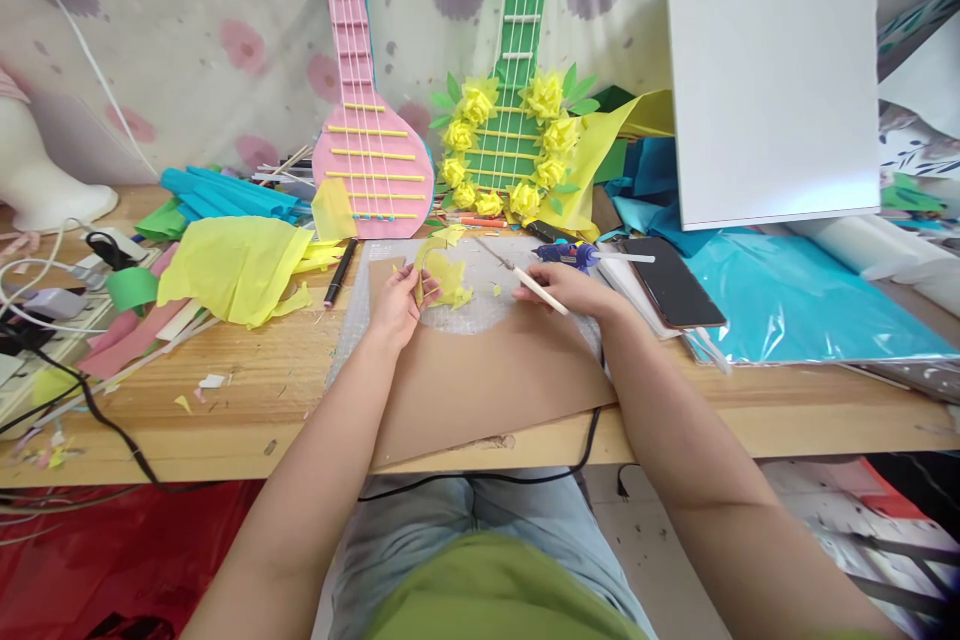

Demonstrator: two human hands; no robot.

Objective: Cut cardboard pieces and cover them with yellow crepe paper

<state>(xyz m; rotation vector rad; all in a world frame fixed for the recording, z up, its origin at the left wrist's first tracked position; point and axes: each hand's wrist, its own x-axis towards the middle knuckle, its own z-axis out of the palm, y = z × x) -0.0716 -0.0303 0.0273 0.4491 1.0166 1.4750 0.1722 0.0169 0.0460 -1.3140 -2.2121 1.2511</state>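
Note:
Curved yellow crepe paper (422, 258) is pinched between the thumb and fingers of my left hand (397, 305). My right hand (566, 288) grips white-handled scissors (541, 290), their thin metal blades pointing left toward the paper but apart from it. Yellow paper scraps (451, 282) lie between the two hands on a translucent cutting mat (480, 320). Brown cardboard (487, 385) with a rounded cutout lies in front of me, under my forearms. Just behind my right hand is a blue glue gun (568, 253).
A pink paper guitar (373, 165) and a green one (510, 145) with yellow paper flowers lean at the back. Yellow crepe paper (232, 270) and a black marker (341, 273) lie left. A phone (673, 282), blue wrapped sheets (802, 295) and a white board (776, 100) stand right.

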